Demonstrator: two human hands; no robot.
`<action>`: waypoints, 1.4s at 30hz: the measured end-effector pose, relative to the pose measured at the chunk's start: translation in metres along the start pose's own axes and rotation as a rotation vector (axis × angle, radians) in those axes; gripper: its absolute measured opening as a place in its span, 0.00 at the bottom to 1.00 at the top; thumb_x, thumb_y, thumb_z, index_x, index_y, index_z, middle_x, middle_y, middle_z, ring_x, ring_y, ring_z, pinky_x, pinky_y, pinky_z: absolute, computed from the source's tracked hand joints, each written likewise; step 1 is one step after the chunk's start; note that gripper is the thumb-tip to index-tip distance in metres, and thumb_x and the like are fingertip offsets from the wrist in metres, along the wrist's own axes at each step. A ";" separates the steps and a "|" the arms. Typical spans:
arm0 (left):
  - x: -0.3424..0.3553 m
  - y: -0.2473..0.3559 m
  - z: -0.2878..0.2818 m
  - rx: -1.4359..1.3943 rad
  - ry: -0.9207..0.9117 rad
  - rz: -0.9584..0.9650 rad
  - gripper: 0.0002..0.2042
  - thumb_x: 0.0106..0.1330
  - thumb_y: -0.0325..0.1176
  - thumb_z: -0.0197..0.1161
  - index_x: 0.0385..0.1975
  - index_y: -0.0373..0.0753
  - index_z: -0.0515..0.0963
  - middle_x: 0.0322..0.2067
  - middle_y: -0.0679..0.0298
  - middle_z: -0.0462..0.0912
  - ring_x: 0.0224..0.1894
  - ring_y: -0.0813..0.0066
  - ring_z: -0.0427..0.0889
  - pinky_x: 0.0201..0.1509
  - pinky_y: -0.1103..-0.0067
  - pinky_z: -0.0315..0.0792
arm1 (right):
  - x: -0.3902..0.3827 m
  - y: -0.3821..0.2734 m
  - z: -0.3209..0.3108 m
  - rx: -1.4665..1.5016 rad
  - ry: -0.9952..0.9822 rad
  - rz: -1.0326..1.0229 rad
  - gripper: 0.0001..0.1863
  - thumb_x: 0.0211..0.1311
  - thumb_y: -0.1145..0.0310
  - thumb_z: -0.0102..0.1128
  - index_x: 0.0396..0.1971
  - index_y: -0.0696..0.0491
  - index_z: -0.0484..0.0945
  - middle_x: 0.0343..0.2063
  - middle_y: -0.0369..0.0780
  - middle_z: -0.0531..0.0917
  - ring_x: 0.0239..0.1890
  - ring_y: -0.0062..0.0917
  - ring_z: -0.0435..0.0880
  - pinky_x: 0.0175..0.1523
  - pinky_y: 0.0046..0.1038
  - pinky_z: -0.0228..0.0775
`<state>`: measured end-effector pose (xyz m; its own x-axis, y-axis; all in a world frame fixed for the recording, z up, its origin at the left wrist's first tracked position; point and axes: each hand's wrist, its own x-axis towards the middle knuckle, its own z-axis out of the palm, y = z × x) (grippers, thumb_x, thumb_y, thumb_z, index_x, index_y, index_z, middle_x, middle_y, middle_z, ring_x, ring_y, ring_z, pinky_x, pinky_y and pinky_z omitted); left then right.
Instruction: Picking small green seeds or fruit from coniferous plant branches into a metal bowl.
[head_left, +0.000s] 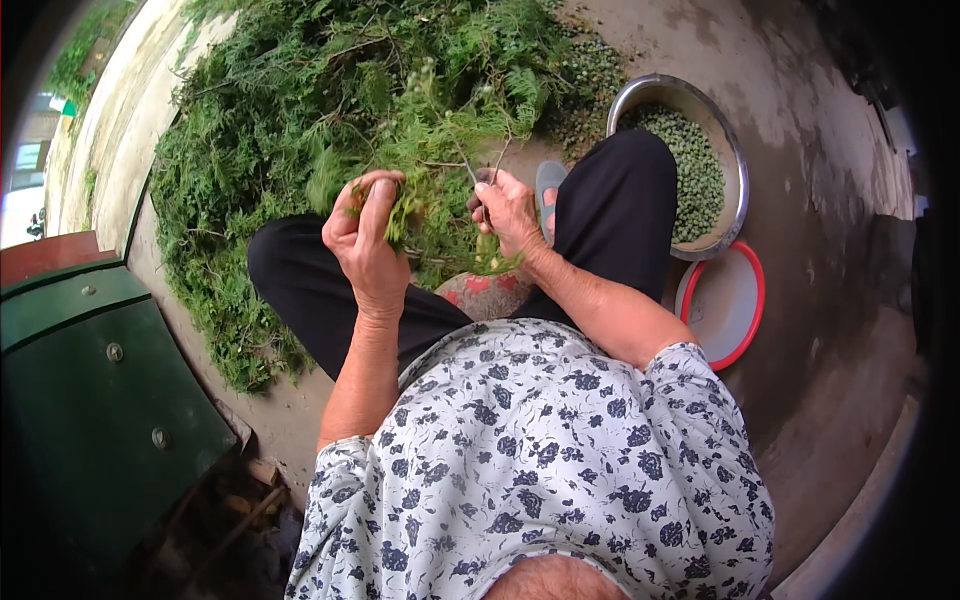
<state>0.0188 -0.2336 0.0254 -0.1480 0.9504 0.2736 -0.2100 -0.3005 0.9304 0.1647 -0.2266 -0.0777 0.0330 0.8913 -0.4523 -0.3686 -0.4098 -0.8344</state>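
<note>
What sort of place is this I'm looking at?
Probably an outdoor yard, perhaps a home's: there's stained concrete ground, a big heap of leafy conifer branches, and a metal basin of small green cones, apparently.

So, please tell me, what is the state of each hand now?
Left hand: closed, holding a green sprig.
Right hand: closed around what looks like scissors.

Concrete floor (810,160) carries green branch heap (240,150) front left, loose berries (590,85) at its right edge, metal bowl (742,190) and red-rimmed basin (757,320) further right.
</note>
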 end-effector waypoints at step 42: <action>0.005 -0.049 0.020 0.224 -0.172 -0.443 0.06 0.59 0.28 0.59 0.21 0.35 0.73 0.18 0.77 0.67 0.21 0.92 0.60 0.22 0.89 0.56 | -0.012 -0.064 0.009 -0.741 -0.017 -0.871 0.19 0.53 0.59 0.59 0.43 0.52 0.73 0.28 0.44 0.74 0.26 0.30 0.76 0.32 0.26 0.66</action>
<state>0.0475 -0.2130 -0.0141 0.0729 0.9875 -0.1397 -0.0019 0.1402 0.9901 0.1793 -0.2095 -0.0153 -0.0059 0.9288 0.3704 0.4118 0.3398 -0.8456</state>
